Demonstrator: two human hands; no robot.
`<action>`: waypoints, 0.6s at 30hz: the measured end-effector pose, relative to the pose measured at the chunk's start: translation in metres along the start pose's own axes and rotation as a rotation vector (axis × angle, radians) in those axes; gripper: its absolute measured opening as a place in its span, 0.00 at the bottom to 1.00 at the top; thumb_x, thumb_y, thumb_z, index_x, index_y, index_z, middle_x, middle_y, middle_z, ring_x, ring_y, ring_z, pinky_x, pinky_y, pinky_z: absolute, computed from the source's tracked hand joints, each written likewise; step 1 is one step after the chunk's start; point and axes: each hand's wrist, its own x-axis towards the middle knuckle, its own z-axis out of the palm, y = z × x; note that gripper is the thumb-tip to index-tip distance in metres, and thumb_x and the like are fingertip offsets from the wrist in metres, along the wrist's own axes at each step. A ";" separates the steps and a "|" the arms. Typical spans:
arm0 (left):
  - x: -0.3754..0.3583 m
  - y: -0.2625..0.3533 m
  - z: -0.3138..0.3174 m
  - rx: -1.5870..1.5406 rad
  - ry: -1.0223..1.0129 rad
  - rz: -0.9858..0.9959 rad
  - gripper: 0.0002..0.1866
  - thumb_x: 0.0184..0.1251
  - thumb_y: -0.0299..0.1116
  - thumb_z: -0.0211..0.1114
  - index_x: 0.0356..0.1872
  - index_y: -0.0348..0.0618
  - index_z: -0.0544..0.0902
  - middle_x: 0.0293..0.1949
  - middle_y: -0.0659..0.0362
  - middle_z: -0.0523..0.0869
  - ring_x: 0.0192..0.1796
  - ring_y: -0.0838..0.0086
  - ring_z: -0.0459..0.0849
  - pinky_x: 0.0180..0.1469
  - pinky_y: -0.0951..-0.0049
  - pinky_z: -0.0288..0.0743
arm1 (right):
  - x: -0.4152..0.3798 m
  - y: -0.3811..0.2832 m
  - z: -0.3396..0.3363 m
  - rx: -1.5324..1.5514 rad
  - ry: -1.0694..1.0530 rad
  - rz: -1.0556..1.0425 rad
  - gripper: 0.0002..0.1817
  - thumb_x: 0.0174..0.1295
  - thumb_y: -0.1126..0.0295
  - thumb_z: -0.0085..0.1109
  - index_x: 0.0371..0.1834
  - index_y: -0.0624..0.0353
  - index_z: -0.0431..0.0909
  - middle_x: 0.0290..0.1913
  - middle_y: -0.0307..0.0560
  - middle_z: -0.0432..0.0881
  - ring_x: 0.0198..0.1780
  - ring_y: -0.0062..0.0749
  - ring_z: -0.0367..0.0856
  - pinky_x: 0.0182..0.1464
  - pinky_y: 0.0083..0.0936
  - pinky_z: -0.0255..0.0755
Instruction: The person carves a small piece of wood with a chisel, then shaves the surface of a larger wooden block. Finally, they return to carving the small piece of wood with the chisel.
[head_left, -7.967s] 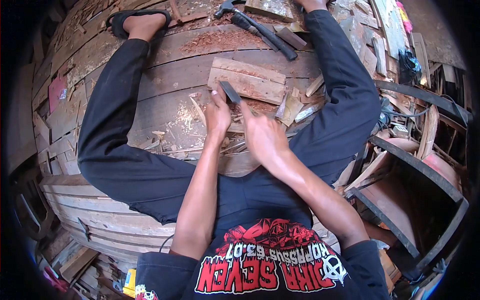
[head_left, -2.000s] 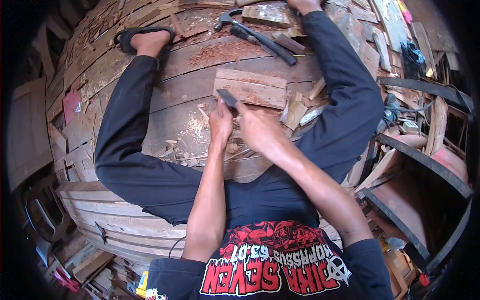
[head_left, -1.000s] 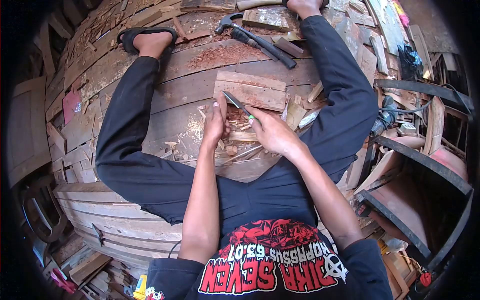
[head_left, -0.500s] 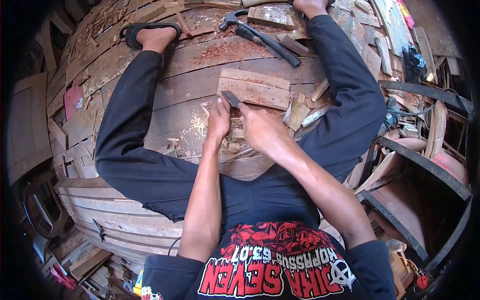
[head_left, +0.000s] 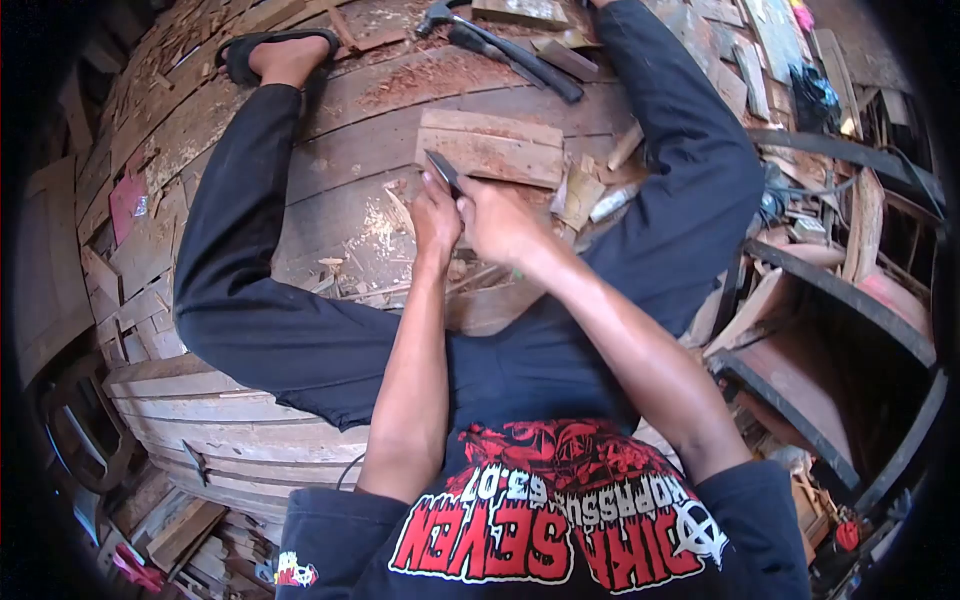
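My right hand [head_left: 503, 226] is closed round a flat, dark metal blade [head_left: 441, 167] whose end sticks out up and to the left; the rest is hidden in the fist. Close against it on the left, my left hand [head_left: 436, 218] has its fingers curled together beside the blade. Whether those fingers pinch the blade or a small piece is hidden. Just beyond both hands lies a short wooden block [head_left: 495, 140] with a groove along it, resting on the floor boards. Pale wood shavings [head_left: 381, 226] lie left of my left hand.
A claw hammer [head_left: 500, 48] lies beyond the block, near reddish wood chips [head_left: 425, 82]. My outstretched legs flank the work area. Scraps [head_left: 580, 195] lie right of the block. A dark curved frame [head_left: 845, 290] stands at the right, and stacked planks [head_left: 230, 425] are at the left.
The blade has tilted more steeply and come off the block's near left corner toward my left hand. My hands have drawn closer together. The whole view has shifted slightly.
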 end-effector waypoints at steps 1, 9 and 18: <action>0.000 0.005 -0.001 0.027 0.010 -0.029 0.38 0.89 0.52 0.34 0.45 0.30 0.89 0.37 0.34 0.90 0.48 0.38 0.89 0.55 0.46 0.78 | 0.001 0.000 -0.005 -0.025 -0.034 0.045 0.24 0.77 0.66 0.49 0.73 0.63 0.74 0.49 0.77 0.85 0.55 0.71 0.84 0.59 0.55 0.77; 0.006 -0.007 -0.001 -0.019 -0.005 0.017 0.39 0.88 0.54 0.36 0.41 0.28 0.89 0.36 0.34 0.90 0.47 0.37 0.90 0.52 0.47 0.79 | -0.008 -0.037 0.004 -0.367 -0.103 0.106 0.30 0.71 0.74 0.50 0.78 0.64 0.67 0.50 0.72 0.88 0.55 0.62 0.89 0.58 0.51 0.82; -0.007 -0.003 -0.010 -0.156 0.011 0.175 0.38 0.88 0.56 0.39 0.47 0.28 0.87 0.36 0.33 0.89 0.45 0.39 0.90 0.48 0.45 0.80 | 0.010 -0.050 0.020 -0.629 -0.097 0.079 0.24 0.74 0.68 0.53 0.70 0.66 0.76 0.51 0.59 0.91 0.53 0.47 0.93 0.52 0.37 0.87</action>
